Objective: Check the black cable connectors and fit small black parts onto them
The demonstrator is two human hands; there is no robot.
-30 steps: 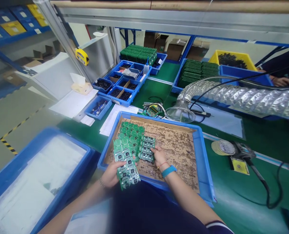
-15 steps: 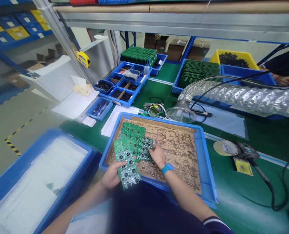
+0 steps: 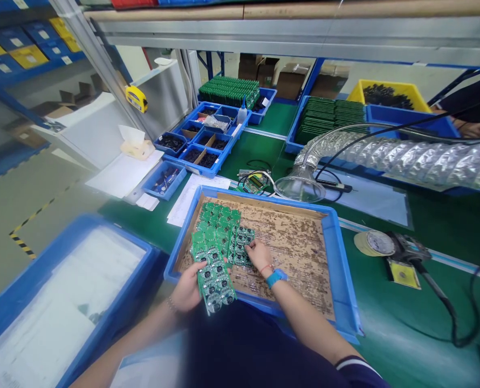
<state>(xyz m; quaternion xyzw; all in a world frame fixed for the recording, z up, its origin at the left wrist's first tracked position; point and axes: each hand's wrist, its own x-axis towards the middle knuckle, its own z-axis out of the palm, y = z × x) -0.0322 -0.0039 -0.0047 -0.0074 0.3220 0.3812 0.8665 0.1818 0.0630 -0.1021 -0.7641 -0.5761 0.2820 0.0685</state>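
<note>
Left hand (image 3: 188, 287) clasping green circuit boards (image 3: 214, 281), right hand (image 3: 260, 257) touching more — blue tray (image 3: 264, 198)

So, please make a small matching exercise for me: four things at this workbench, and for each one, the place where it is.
Things:
1. blue wristband
2. yellow tape measure
3. foil-covered duct
4. stack of green circuit boards

Places:
A. on a metal post
B. in the left hand
C. around the wrist of the right hand
D. above the green bench, ending in a clear hood

Pairs: 1-C, 2-A, 3-D, 4-B
</note>
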